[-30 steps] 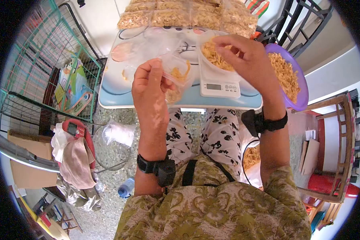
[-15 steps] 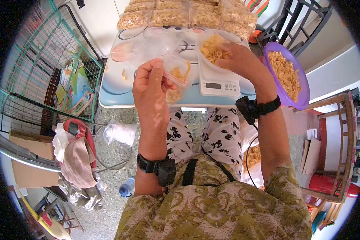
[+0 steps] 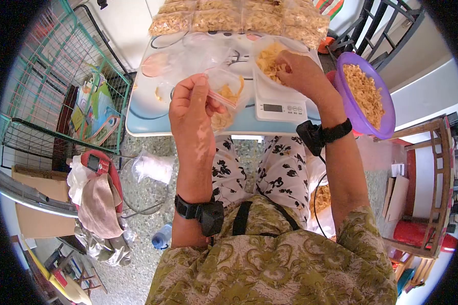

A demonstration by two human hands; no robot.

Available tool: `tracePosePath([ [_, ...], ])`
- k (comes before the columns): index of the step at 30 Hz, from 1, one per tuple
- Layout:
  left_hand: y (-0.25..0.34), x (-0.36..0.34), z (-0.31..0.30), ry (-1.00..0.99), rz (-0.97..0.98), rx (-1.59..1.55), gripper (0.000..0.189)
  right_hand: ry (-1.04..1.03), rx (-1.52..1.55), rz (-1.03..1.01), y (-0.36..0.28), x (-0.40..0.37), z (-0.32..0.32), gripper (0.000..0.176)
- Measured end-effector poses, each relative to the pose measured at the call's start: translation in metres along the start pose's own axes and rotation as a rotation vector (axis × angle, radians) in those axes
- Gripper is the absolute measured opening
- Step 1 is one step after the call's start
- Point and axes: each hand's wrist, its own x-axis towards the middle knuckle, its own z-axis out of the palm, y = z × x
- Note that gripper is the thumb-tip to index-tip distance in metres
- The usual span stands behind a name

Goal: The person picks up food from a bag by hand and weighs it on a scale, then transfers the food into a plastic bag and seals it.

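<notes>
My left hand (image 3: 193, 101) is closed, pinching the zip edge of a clear zip-lock bag (image 3: 229, 81) with some dried yellow pieces inside. To its right, a clear bowl (image 3: 262, 46) of dried yellow strips (image 3: 268, 60) rests on a white digital kitchen scale (image 3: 282, 104). Reaching into that bowl from the right, my right hand (image 3: 303, 73) has its fingers curled together at the strips; the fingertips are partly hidden. More clear plastic bags (image 3: 203, 51) lie flat behind my left hand.
Several filled bags of dried strips (image 3: 216, 20) are lined up along the back of the table (image 3: 155, 114). A purple basin (image 3: 387, 104) of dried pieces stands at the right. On the left are a green wire cage (image 3: 102, 86) and a red stool (image 3: 118, 188) with cloths and a phone (image 3: 97, 163).
My right hand has lifted slightly and drawn its fingers closer together at the right side of the bowl. My left hand and the zip-lock bag have stayed in place.
</notes>
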Motion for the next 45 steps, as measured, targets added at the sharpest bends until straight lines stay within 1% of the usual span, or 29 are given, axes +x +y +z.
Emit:
tracePosePath([
  [2, 0.0, 0.0, 0.0, -0.008, 0.008, -0.001, 0.018, 0.088, 0.019, -0.056, 0.002, 0.002, 0.002, 0.029],
  [3, 0.0, 0.0, 0.0, -0.007, 0.002, -0.006, 0.018, 0.088, 0.018, -0.056, 0.001, 0.001, 0.002, 0.029],
  [5, 0.0, -0.001, 0.0, -0.004, -0.001, -0.01, 0.018, 0.191, -0.105, -0.08, -0.002, -0.001, 0.001, 0.032],
  [9, 0.0, -0.001, 0.0, 0.006, -0.005, -0.013, 0.018, 0.165, -0.09, -0.015, -0.002, 0.0, 0.0, 0.031],
  [11, 0.0, -0.001, 0.0, 0.001, -0.001, -0.012, 0.018, 0.023, -0.048, -0.045, 0.004, 0.004, 0.002, 0.026],
  [14, 0.001, -0.001, 0.0, 0.008, -0.004, -0.009, 0.018, 0.078, -0.028, -0.004, 0.005, 0.011, 0.007, 0.022],
  [17, 0.0, -0.001, -0.002, -0.003, 0.001, -0.024, 0.018, 0.136, -0.023, -0.043, 0.003, 0.008, 0.004, 0.019],
  [20, -0.001, 0.0, -0.006, -0.041, -0.019, -0.012, 0.017, 0.155, 0.037, -0.007, 0.007, 0.008, 0.006, 0.017],
  [23, -0.002, 0.001, -0.004, -0.052, -0.027, -0.005, 0.016, 0.194, 0.07, 0.012, 0.011, 0.007, 0.003, 0.016],
  [27, -0.003, 0.0, 0.003, -0.014, -0.019, -0.026, 0.018, 0.171, 0.112, 0.021, 0.009, 0.008, -0.001, 0.02],
  [29, -0.004, 0.0, 0.004, -0.012, -0.021, -0.02, 0.019, 0.253, 0.108, -0.207, 0.002, 0.008, -0.001, 0.028],
  [30, -0.004, 0.0, 0.005, -0.007, -0.02, -0.023, 0.019, 0.253, 0.109, -0.207, -0.003, 0.007, -0.002, 0.028],
  [32, -0.004, 0.0, 0.005, -0.001, -0.019, -0.024, 0.019, 0.16, 0.165, -0.201, -0.009, 0.004, -0.002, 0.036],
  [33, -0.005, 0.001, 0.004, -0.003, -0.021, -0.008, 0.019, 0.16, 0.166, -0.2, -0.008, 0.005, -0.001, 0.036],
  [36, -0.005, 0.002, 0.004, -0.007, -0.02, 0.003, 0.019, 0.108, 0.089, -0.231, -0.008, 0.006, 0.002, 0.041],
  [38, -0.005, 0.002, 0.005, -0.007, -0.017, -0.003, 0.018, 0.066, 0.034, -0.141, -0.008, 0.007, 0.006, 0.039],
  [39, -0.005, 0.002, 0.006, -0.004, -0.015, 0.001, 0.018, 0.066, 0.034, -0.14, -0.007, 0.007, 0.007, 0.039],
  [41, -0.004, 0.002, 0.007, -0.002, -0.014, 0.003, 0.018, 0.054, 0.04, -0.147, -0.007, 0.01, 0.008, 0.031],
  [42, -0.003, 0.001, 0.006, -0.016, -0.015, 0.008, 0.018, 0.054, 0.039, -0.147, -0.008, 0.01, 0.007, 0.031],
  [44, -0.001, 0.001, 0.005, -0.027, -0.015, 0.014, 0.018, 0.03, 0.004, -0.123, -0.01, 0.011, 0.005, 0.024],
  [45, -0.001, 0.001, 0.004, -0.039, 0.005, 0.008, 0.018, 0.029, 0.004, -0.125, -0.009, 0.012, 0.006, 0.024],
])
